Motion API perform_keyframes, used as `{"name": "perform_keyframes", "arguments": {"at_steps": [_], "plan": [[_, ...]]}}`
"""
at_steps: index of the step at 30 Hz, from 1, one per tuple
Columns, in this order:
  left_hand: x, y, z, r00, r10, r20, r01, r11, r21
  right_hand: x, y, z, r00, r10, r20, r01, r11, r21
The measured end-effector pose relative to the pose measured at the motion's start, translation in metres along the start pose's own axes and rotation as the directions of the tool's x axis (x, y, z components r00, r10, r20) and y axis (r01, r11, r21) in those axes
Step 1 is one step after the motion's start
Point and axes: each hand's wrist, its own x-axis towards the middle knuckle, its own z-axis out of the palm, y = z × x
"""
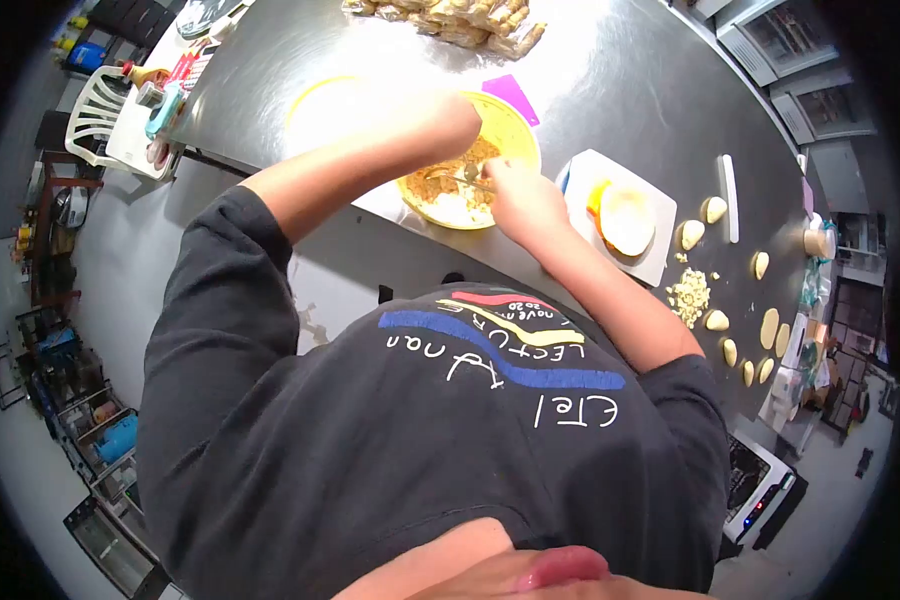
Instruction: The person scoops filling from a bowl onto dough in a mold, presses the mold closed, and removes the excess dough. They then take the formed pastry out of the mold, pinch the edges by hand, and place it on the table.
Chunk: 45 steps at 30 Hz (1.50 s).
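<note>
Bowl (515,125), yellow, holding crumbly tan-and-white mixture, on steel table (630,70). Right hand (515,195) fingers pinch spoon (462,178) in the mixture; left hand (440,115) at the rim, finger state indiscernible. White board (660,262) lies just beside.

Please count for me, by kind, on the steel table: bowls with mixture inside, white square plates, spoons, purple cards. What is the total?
Bowl with mixture: 1
White square plate: 1
Spoon: 1
Purple card: 1
Total: 4
</note>
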Motion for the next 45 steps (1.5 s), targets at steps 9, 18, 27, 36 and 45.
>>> {"name": "perform_keyframes", "arguments": {"at_steps": [9,18,27,36,45], "plan": [[-0.029,-0.046,0.021,0.979,0.102,-0.177,-0.103,0.995,0.004,0.027,-0.009,-0.003,0.975,0.031,0.222,0.016,0.978,-0.207],[-0.033,-0.061,0.057,0.79,-0.076,-0.608,0.08,0.997,-0.021,0.047,-0.01,0.02,0.974,-0.015,0.225,0.068,0.971,-0.231],[-0.033,-0.058,0.06,0.8,-0.124,-0.587,0.118,0.992,-0.049,0.022,-0.013,-0.008,0.921,-0.165,0.353,0.256,0.939,-0.228],[-0.031,-0.055,0.06,0.809,-0.161,-0.566,0.158,0.986,-0.054,0.017,-0.012,-0.069,0.818,-0.029,0.575,0.168,0.968,-0.189],[-0.047,-0.05,0.047,0.776,-0.063,-0.628,0.165,0.981,0.105,-0.001,0.058,-0.077,0.904,-0.008,0.427,-0.075,0.981,0.177]]}}
